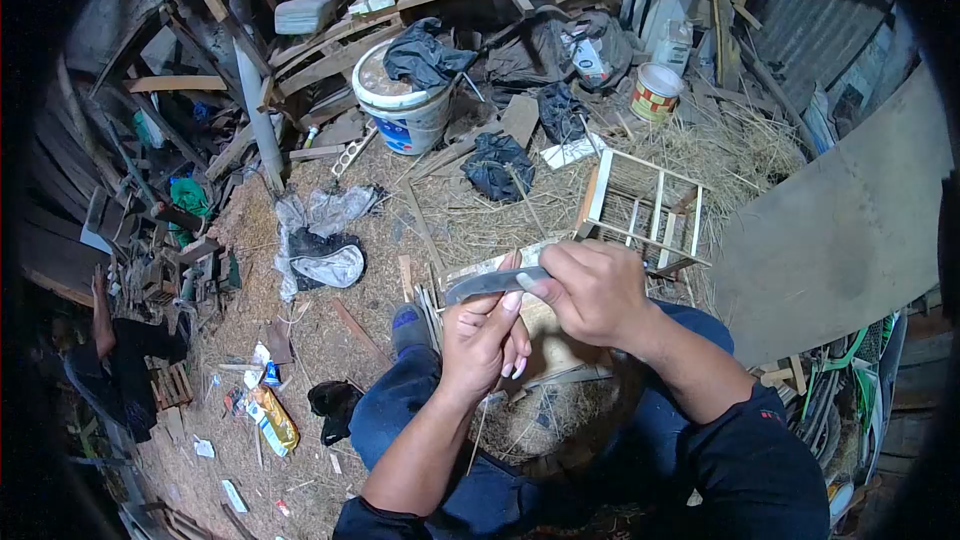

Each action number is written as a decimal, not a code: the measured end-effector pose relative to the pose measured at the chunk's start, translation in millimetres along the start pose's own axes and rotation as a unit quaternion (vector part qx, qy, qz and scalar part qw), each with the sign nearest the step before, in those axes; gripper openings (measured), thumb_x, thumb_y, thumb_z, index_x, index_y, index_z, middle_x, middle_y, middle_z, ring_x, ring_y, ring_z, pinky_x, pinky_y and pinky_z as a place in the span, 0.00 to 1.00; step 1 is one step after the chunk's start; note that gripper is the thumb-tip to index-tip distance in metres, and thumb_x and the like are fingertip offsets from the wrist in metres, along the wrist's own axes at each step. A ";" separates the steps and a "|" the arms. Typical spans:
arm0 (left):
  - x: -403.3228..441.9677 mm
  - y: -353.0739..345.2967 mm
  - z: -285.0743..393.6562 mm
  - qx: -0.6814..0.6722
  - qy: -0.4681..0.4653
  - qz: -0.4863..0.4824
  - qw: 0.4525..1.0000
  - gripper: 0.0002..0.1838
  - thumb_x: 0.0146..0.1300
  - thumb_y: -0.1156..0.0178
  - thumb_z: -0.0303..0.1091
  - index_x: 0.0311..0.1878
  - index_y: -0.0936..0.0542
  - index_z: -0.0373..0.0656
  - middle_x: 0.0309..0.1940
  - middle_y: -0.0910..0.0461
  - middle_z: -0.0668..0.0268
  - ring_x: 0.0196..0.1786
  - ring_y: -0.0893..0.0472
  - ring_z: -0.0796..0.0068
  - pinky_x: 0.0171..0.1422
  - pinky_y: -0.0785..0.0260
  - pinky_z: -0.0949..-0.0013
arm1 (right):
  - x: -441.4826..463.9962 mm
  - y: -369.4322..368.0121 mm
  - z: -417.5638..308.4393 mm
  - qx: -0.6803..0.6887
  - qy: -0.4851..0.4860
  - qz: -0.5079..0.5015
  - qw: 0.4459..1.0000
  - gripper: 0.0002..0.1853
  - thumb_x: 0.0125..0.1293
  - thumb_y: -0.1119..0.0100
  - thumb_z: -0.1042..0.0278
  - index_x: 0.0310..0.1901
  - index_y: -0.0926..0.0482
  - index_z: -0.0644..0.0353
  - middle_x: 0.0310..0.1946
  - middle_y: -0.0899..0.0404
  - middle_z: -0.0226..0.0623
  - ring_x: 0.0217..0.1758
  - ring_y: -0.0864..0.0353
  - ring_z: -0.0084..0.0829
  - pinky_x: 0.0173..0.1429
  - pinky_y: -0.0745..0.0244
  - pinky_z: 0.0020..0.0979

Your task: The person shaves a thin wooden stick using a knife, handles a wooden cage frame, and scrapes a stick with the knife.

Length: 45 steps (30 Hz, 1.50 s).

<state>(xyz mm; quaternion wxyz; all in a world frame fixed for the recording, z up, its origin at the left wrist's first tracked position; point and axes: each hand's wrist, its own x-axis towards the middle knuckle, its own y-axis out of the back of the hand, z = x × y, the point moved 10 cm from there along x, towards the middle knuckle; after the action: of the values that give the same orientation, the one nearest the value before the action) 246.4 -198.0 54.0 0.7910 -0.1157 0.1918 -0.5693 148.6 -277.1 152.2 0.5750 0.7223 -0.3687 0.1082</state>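
Observation:
My right hand (595, 290) is closed round the handle end of a knife (490, 285), its thumb pressed near the blade. The broad grey blade points left and lies across the top of my left hand (480, 345). My left hand is closed, thumb and fingers pinching a thin wooden strip (477, 437) whose lower end hangs below the palm. The blade and fingers hide most of the strip's upper part. Beneath both hands, between my knees, is a pale wooden piece (560, 345).
A small slatted wooden frame (655, 195) stands ahead on the straw-littered floor. Beyond it are a white bucket (405, 125), a red-and-yellow can (655, 95) and black plastic bags (497, 165). A large flat board (830, 230) leans at right. Another person's arm (102, 315) shows far left.

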 end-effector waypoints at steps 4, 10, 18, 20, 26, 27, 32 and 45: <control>0.5 0.6 -0.1 -0.004 -0.005 -0.003 1.000 0.22 0.81 0.47 0.35 0.73 0.27 0.40 0.16 0.22 0.64 0.11 0.31 0.83 0.17 0.38 0.77 | 2.1 -7.2 3.7 0.009 -0.002 -0.017 1.000 0.14 0.71 0.41 0.52 0.34 0.24 0.53 0.23 0.23 0.35 0.24 0.18 0.37 0.24 0.29 0.40; -3.4 0.8 4.1 -0.024 -0.016 0.009 1.000 0.23 0.80 0.46 0.33 0.73 0.28 0.36 0.16 0.22 0.63 0.11 0.31 0.82 0.17 0.38 0.77 | 6.9 1.2 32.1 -0.019 -0.068 -0.018 0.997 0.15 0.72 0.41 0.51 0.33 0.24 0.52 0.21 0.23 0.34 0.22 0.18 0.37 0.23 0.29 0.39; -0.8 1.0 -1.4 -0.019 -0.009 0.015 1.000 0.15 0.80 0.45 0.35 0.55 0.19 0.31 0.17 0.21 0.63 0.11 0.29 0.80 0.16 0.39 0.77 | 2.2 -4.4 2.4 0.021 -0.006 -0.005 1.000 0.16 0.72 0.41 0.49 0.34 0.22 0.52 0.21 0.23 0.34 0.23 0.18 0.39 0.24 0.29 0.39; 0.7 0.6 1.5 -0.008 -0.024 0.002 1.000 0.17 0.80 0.45 0.36 0.63 0.20 0.34 0.17 0.22 0.64 0.11 0.30 0.82 0.16 0.39 0.78 | 5.0 -4.1 7.4 0.023 -0.010 -0.007 1.000 0.15 0.71 0.41 0.49 0.34 0.22 0.51 0.21 0.23 0.34 0.23 0.18 0.39 0.24 0.29 0.39; -2.5 -0.6 -0.7 -0.024 -0.007 0.006 1.000 0.23 0.80 0.45 0.36 0.73 0.27 0.41 0.16 0.23 0.65 0.11 0.32 0.83 0.17 0.39 0.77 | 7.5 9.5 41.6 -0.011 -0.103 0.007 0.995 0.17 0.74 0.43 0.50 0.31 0.25 0.52 0.19 0.25 0.33 0.20 0.20 0.37 0.21 0.32 0.40; -2.8 -2.6 -1.7 -0.019 0.001 0.005 1.000 0.24 0.80 0.44 0.36 0.75 0.29 0.42 0.16 0.23 0.66 0.11 0.32 0.83 0.17 0.39 0.77 | 6.4 10.5 35.8 -0.012 -0.099 0.005 0.995 0.17 0.74 0.43 0.50 0.31 0.25 0.52 0.19 0.25 0.33 0.20 0.20 0.37 0.21 0.32 0.40; -0.6 -3.0 2.1 -0.014 -0.002 -0.019 1.000 0.24 0.80 0.46 0.36 0.73 0.29 0.35 0.16 0.22 0.64 0.10 0.31 0.81 0.15 0.39 0.76 | 3.7 -2.2 4.0 0.035 -0.010 0.000 0.999 0.17 0.72 0.41 0.50 0.32 0.24 0.54 0.21 0.24 0.34 0.23 0.18 0.41 0.24 0.30 0.41; -1.7 -5.7 -1.2 -0.059 0.003 -0.038 0.998 0.26 0.81 0.47 0.35 0.78 0.33 0.43 0.17 0.22 0.63 0.10 0.34 0.83 0.16 0.38 0.77 | 4.2 -0.6 40.4 0.077 -0.150 -0.002 0.986 0.16 0.74 0.41 0.50 0.36 0.23 0.55 0.24 0.20 0.37 0.27 0.16 0.42 0.27 0.29 0.43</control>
<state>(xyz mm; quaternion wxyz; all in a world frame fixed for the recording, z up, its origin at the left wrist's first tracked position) 240.5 -198.1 55.4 0.7600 -0.1677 0.2224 -0.5872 141.1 -315.6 141.5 0.4564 0.7732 -0.4397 0.0253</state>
